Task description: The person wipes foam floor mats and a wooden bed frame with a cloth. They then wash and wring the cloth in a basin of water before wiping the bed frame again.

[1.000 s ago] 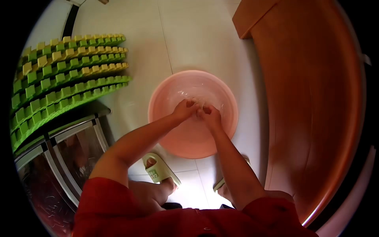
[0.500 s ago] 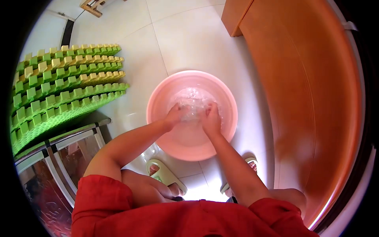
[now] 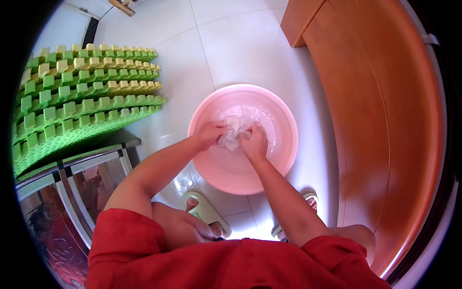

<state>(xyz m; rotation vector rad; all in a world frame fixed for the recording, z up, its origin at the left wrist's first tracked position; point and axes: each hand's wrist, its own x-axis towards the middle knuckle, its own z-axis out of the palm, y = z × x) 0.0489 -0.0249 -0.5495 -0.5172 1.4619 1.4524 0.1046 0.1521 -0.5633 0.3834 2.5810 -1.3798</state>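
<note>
A pink plastic basin [image 3: 226, 179] with water in it stands on the floor in front of my feet. Inside it, a bunched, wet white cloth [image 3: 232, 138] is held between my two hands. My left hand [image 3: 211, 134] grips the cloth's left side with bent fingers. On the right side, my right hand [image 3: 255, 142] is closed around another part of it. Some of the cloth spreads out toward the far side of the basin, where bright ripples blur its outline.
Stacked green and yellow foam mats [image 3: 86, 91] lie at the left, above a glass-fronted cabinet [image 3: 96, 178]. A brown wooden furniture panel [image 3: 365, 111] curves along the right. Pale green slippers [image 3: 207, 212] are on my feet, on light floor tiles [image 3: 240, 43].
The white cloth is now gathered up between my hands, where before it lay spread and see-through in the water. The whole view has shifted slightly, putting the basin further right.
</note>
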